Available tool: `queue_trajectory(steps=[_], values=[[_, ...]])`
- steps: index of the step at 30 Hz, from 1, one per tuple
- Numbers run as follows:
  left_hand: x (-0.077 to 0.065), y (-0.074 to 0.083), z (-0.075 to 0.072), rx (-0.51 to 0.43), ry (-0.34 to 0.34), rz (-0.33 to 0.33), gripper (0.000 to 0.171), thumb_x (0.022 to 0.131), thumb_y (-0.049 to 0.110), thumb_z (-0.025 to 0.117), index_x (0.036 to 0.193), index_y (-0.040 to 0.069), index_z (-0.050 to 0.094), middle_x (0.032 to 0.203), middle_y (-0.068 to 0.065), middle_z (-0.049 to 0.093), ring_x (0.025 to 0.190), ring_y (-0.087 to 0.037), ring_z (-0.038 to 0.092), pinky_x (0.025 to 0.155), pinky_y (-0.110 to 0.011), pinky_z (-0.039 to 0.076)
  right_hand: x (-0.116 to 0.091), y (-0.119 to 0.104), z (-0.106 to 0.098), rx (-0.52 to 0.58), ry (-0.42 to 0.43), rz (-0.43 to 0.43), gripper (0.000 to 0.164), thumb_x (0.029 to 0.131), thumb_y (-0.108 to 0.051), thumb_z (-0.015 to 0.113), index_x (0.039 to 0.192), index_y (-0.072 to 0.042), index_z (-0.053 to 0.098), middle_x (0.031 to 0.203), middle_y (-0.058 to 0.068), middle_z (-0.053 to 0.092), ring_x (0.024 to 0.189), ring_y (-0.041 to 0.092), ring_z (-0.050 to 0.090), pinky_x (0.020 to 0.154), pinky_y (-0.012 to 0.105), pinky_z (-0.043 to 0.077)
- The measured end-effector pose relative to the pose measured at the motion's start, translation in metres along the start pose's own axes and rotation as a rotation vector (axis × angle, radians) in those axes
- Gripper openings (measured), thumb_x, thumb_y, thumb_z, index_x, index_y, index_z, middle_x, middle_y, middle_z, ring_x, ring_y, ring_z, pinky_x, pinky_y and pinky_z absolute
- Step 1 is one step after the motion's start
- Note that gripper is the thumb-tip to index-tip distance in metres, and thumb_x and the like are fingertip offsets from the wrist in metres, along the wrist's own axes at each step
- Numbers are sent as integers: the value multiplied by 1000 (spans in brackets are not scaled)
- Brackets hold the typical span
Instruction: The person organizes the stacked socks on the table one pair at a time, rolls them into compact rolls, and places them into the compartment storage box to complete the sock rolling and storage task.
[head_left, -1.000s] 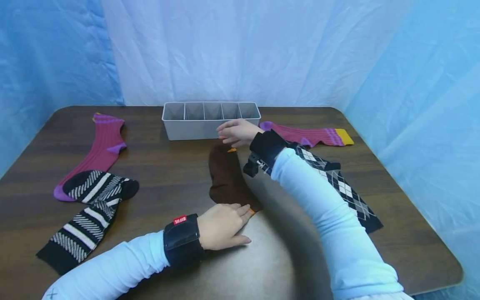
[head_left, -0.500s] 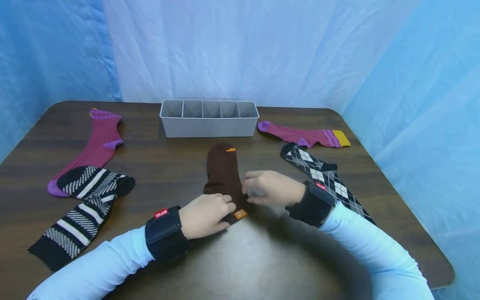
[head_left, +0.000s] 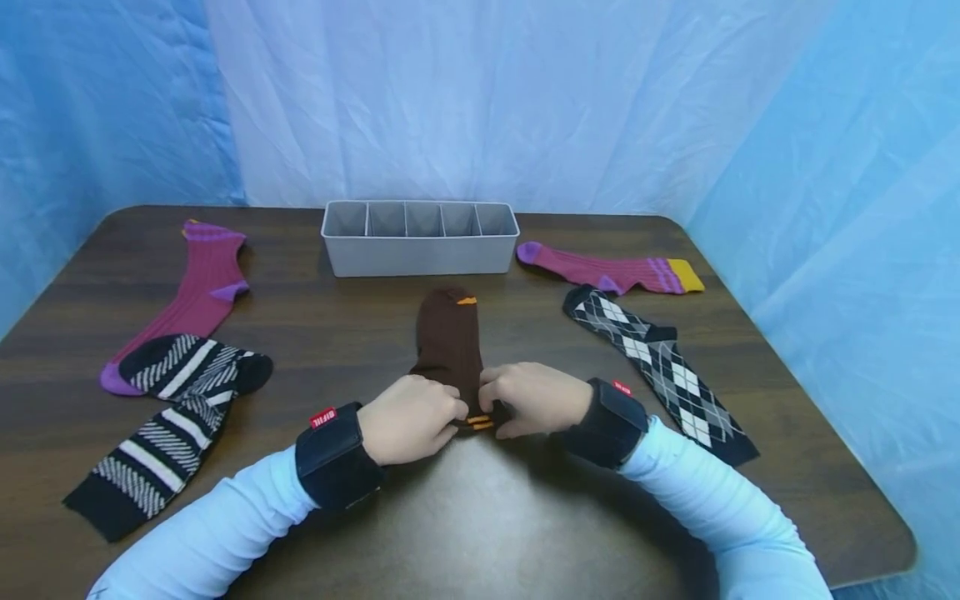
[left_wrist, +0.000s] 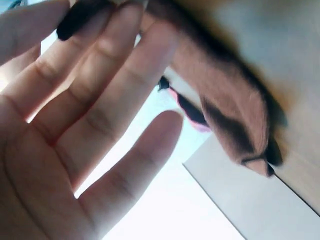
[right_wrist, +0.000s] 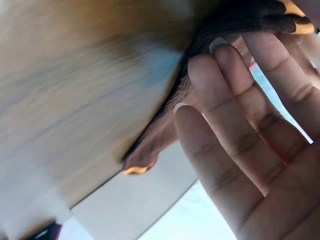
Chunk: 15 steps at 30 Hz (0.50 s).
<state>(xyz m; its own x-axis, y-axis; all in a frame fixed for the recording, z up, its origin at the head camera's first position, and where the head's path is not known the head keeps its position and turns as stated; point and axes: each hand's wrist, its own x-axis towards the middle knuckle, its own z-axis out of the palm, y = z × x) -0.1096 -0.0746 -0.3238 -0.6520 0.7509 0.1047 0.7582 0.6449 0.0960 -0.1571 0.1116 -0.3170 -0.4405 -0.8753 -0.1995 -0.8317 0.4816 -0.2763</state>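
Note:
A brown sock (head_left: 448, 333) lies flat at the middle of the table, an orange patch at its far toe and orange stripes at its near cuff. My left hand (head_left: 412, 418) pinches the left side of the cuff; in the left wrist view, dark fabric shows by the fingertips of that hand (left_wrist: 95, 115). On the cuff's right side, my right hand (head_left: 536, 398) pinches the fabric between thumb and fingers. The right wrist view has the brown sock (right_wrist: 165, 127) stretching away beyond the fingers, its orange-striped cuff partly hidden at the top right corner.
A grey divided box (head_left: 420, 257) stands behind the brown sock. At left, a pink sock (head_left: 201, 287) lies partly under a black-and-white striped sock (head_left: 176, 442). At right lie another pink sock (head_left: 600, 268) and an argyle sock (head_left: 667, 375). Blue-white sheets surround the table.
My right hand has come back from near the box to the brown sock's cuff. The left hand, flat on the cuff before, now pinches it. The cuff has straightened and its stripes face me.

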Motion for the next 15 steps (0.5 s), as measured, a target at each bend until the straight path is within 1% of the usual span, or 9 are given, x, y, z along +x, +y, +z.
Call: queue_trajectory(steps=[2,5,7,9,11,13,15], values=[[-1,-3,-4,-42,-41,-29,4,76,14,61,74,14,64,62,4,54,52,-5,43,51,-20,38,2,0,1,10,5,-21,12,72,-21,67,80,-15,61,82,-3,51,70,7,50,61,16,40],[-2,-7,-9,-114,-108,-77,4,77,14,60,75,13,63,59,6,50,51,-5,40,50,-20,37,5,0,1,24,15,-53,6,76,-20,63,79,-14,62,81,-4,54,69,6,50,62,17,41],[-2,-10,-11,-172,-124,-105,1,78,12,60,78,12,60,57,7,46,49,-5,38,48,-20,34,7,1,0,39,19,-59,5,78,-18,61,81,-14,62,81,-5,56,69,4,50,65,17,42],[-2,-13,-10,-217,-118,-126,6,78,11,59,81,12,55,55,6,43,47,-6,36,45,-19,31,9,2,-2,57,20,-52,5,79,-17,60,82,-13,62,80,-7,57,69,3,49,65,18,43],[-1,-16,-9,-235,-92,-125,12,77,10,60,82,12,49,55,6,41,47,-6,36,44,-18,29,12,4,-3,92,23,-40,7,79,-16,59,85,-13,62,78,-6,58,67,3,49,64,18,42],[0,-18,-6,-224,-50,-109,16,76,8,61,81,12,47,57,5,43,49,-7,37,44,-18,29,15,5,-3,118,27,-33,9,79,-14,59,87,-12,61,77,-6,59,65,2,49,63,17,42],[0,-20,-4,-197,-5,-87,17,74,7,63,80,12,48,63,4,46,54,-7,40,47,-18,32,17,7,-3,135,37,-32,10,79,-13,60,89,-11,61,75,-5,60,62,2,48,60,16,41]])
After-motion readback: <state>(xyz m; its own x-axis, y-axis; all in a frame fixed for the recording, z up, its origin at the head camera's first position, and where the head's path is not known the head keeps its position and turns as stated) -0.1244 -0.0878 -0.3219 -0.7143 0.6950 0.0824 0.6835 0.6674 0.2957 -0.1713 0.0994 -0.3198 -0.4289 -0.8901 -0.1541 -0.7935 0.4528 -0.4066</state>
